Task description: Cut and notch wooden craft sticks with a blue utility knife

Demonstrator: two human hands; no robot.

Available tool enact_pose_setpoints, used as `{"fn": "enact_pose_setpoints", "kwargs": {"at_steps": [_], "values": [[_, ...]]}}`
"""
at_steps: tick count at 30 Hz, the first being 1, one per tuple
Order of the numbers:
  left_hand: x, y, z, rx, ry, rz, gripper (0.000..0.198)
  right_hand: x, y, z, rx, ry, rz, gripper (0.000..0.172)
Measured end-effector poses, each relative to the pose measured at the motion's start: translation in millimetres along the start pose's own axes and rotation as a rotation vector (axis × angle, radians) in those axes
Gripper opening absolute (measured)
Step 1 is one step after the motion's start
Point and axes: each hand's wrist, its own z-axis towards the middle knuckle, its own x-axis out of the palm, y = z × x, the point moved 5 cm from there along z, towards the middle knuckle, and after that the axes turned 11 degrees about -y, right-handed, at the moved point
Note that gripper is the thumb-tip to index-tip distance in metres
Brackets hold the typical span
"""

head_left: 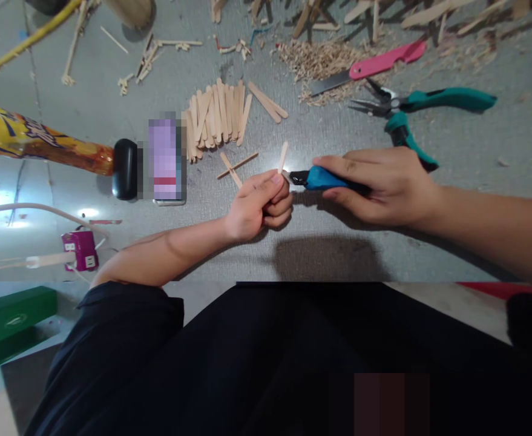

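Note:
Pinched upright in my left hand [263,203] is a pale wooden stick [282,156]. My right hand [379,181] is wrapped round the blue handle of a cutting tool [322,178], whose metal tip touches or nearly touches the stick beside my left fingertips. Two crossed sticks [232,169] lie just left of my left hand. Behind them is a row of flat wooden sticks [215,115], and two more loose sticks [268,102] rest to its right. The lower end of the held stick is hidden by my fingers.
Green-handled pliers [395,106] and a pink folding saw [384,62] lie behind my right hand, near wood chips [320,57]. A phone [166,160], a black-capped tube [66,142] and a purple power socket [80,250] are at left.

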Motion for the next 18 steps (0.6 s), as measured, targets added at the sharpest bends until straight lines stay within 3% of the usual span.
{"fn": "enact_pose_setpoints", "kwargs": {"at_steps": [5, 13, 18], "values": [[-1.0, 2.2, 0.6, 0.021, 0.015, 0.003, 0.063, 0.5, -1.4, -0.1, -0.008, 0.031, 0.034, 0.046], [10.5, 1.9, -5.5, 0.180, 0.190, 0.070, 0.068, 0.0, 1.5, -0.7, 0.042, 0.053, 0.105, 0.044], [11.3, 3.3, -3.9, 0.171, 0.152, 0.084, 0.069, 3.3, 2.2, -2.1, 0.093, 0.027, 0.070, 0.041]]}}
